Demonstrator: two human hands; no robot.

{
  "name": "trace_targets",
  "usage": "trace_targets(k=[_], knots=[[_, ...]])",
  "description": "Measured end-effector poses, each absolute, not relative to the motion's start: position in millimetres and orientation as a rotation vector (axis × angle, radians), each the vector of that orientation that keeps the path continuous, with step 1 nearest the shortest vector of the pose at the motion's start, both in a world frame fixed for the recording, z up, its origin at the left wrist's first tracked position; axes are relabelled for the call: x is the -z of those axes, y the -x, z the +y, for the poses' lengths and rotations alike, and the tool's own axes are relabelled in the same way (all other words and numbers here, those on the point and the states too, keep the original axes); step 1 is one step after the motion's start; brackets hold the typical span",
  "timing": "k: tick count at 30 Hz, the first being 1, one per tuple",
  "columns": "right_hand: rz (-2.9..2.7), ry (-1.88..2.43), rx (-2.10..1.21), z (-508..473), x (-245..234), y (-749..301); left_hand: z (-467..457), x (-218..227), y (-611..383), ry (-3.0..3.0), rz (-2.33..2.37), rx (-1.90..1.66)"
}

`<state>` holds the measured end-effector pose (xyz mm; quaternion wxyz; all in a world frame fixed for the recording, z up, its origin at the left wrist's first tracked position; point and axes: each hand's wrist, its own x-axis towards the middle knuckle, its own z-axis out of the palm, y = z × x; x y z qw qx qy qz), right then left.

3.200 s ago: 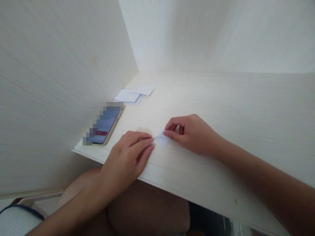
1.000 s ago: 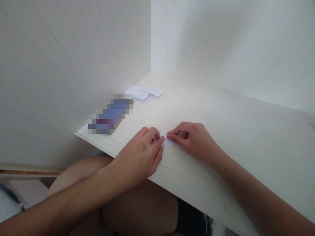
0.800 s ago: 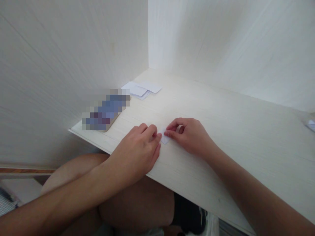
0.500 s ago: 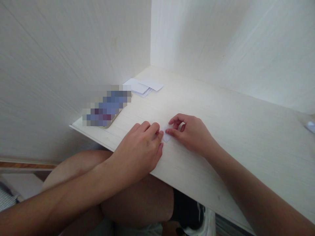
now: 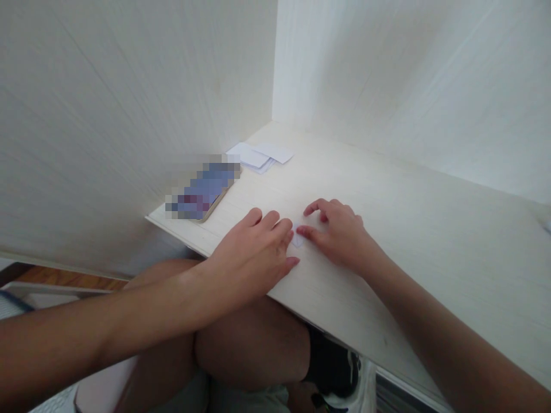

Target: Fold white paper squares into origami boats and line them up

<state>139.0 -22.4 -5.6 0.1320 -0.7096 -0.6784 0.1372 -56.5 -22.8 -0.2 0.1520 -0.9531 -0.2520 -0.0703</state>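
Observation:
A small folded piece of white paper (image 5: pixel 297 240) lies flat on the pale tabletop, with crease lines faintly visible. From its left side my left hand (image 5: pixel 258 250) reaches over it, fingers bent with a fingertip at the paper's edge and the thumb held apart, lower down. My right hand (image 5: pixel 338 234) is on the other side. Its thumb tip touches the paper's right edge, while the index finger arches above, away from the thumb. Part of the paper is covered by my left fingers.
Several white paper pieces (image 5: pixel 253 156) lie overlapping near the back corner. A phone (image 5: pixel 209 189) with a blurred-out screen rests by the left wall panel (image 5: pixel 129 86). The table's front edge (image 5: pixel 301 314) runs above my bent leg (image 5: pixel 258 341).
My left thumb has moved away from the fingers, and my right index finger has lifted further from its thumb. The whole view has shifted slightly; the paper stays on the table.

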Motion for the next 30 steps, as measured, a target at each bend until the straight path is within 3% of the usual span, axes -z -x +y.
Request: trace_targets(k=[30], knots=[[-2.030,1.930,-0.190,-28,17,-139,-25,1,65,2.822,-0.905,0.114]])
